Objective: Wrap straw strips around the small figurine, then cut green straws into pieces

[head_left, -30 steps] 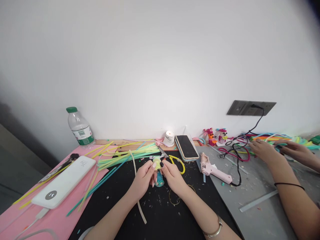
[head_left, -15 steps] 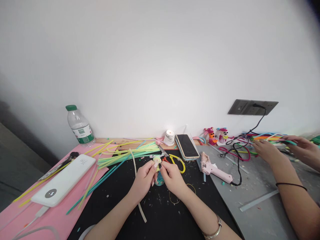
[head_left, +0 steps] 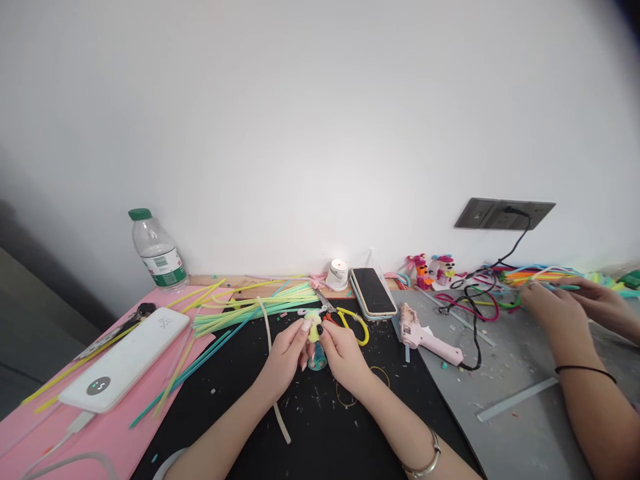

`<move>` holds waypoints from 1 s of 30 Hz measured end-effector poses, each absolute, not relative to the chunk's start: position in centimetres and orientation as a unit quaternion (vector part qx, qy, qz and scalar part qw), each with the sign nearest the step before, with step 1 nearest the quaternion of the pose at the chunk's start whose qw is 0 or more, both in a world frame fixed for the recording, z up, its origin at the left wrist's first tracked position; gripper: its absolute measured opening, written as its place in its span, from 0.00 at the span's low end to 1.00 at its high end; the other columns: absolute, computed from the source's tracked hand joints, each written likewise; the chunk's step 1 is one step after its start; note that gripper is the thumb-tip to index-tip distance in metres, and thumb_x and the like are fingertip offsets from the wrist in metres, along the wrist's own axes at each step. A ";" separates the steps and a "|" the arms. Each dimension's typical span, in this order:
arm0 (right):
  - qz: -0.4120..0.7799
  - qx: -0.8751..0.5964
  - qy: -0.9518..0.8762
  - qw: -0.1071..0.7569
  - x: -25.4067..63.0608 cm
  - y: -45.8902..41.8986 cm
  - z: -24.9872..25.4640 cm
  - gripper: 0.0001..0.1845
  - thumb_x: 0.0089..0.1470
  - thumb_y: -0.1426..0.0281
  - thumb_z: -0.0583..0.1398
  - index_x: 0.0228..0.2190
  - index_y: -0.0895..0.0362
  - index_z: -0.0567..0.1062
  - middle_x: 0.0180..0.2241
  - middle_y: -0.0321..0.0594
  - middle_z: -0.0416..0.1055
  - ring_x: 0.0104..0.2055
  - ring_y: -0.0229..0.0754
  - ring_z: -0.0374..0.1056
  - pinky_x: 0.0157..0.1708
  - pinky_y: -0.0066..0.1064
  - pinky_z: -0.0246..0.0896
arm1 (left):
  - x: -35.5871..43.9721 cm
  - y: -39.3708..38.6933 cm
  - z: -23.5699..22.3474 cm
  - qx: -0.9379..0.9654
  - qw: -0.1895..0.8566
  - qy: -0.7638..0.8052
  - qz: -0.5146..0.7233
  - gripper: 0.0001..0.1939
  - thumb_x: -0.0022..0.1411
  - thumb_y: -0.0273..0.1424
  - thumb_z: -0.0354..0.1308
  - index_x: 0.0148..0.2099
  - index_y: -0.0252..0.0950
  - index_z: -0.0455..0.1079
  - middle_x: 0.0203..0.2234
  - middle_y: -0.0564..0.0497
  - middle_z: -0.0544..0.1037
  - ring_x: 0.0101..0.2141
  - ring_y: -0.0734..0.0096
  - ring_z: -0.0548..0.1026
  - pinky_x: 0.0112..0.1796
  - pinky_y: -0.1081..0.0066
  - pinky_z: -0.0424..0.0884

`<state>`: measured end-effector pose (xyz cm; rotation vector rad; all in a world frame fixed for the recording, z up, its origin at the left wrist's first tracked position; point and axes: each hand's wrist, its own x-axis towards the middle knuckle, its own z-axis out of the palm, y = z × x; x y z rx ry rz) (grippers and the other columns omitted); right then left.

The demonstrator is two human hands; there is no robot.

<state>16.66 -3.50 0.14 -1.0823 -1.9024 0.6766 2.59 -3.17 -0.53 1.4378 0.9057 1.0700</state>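
Note:
Between my two hands is a small pipe-cleaner figure [head_left: 314, 325], pale yellow on top with a teal lower part [head_left: 317, 360]. My left hand [head_left: 289, 350] pinches its left side, thumb on the yellow part. From the other side my right hand [head_left: 343, 347] grips it, dark thumbnail against the yellow. Both hands are closed, and the fingers cover much of the figure. Just behind it lie yellow-handled scissors [head_left: 361, 328]. A pale stick [head_left: 281, 420] passes beside my left hand, and a thin wire loop [head_left: 379, 372] lies by my right wrist.
Pipe cleaners [head_left: 260, 313] lie in a bundle behind my left hand. A power bank [head_left: 127, 360] and a bottle [head_left: 161, 260] are left. Right are a phone [head_left: 373, 293], a pink glue gun [head_left: 433, 343] with black cord, two small figures [head_left: 443, 270] and another person's hands [head_left: 555, 310].
The yellow top tilts slightly in my fingers, and less of the teal part shows than a second ago. The other person's hands have shifted among the pipe cleaners on the right.

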 end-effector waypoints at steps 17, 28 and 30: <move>0.303 -0.437 -0.734 0.423 16.8 -3.1 -0.3 0.17 0.62 0.65 0.45 0.23 0.56 0.61 0.21 0.33 0.57 0.23 0.35 0.53 0.24 0.26 0.49 | 2.7 -3.1 -0.7 0.629 0.520 0.405 0.411 0.19 0.63 0.43 0.46 0.25 0.36 0.57 0.14 0.59 0.61 0.16 0.80 0.58 0.19 0.76 0.55; 0.309 -0.450 -0.710 0.445 16.8 -2.9 -0.5 0.18 0.62 0.64 0.46 0.22 0.57 0.61 0.20 0.32 0.58 0.22 0.34 0.54 0.23 0.26 0.50 | 2.5 -2.8 -0.9 0.612 0.555 0.383 0.413 0.18 0.62 0.44 0.47 0.27 0.36 0.58 0.17 0.59 0.64 0.15 0.81 0.58 0.18 0.77 0.56; 0.326 -0.444 -0.708 0.442 16.8 -2.9 -0.5 0.18 0.62 0.63 0.46 0.22 0.57 0.60 0.19 0.32 0.57 0.22 0.34 0.53 0.23 0.25 0.49 | 2.5 -2.9 -0.7 0.613 0.538 0.391 0.425 0.18 0.63 0.43 0.47 0.27 0.36 0.58 0.17 0.59 0.63 0.15 0.81 0.58 0.18 0.77 0.55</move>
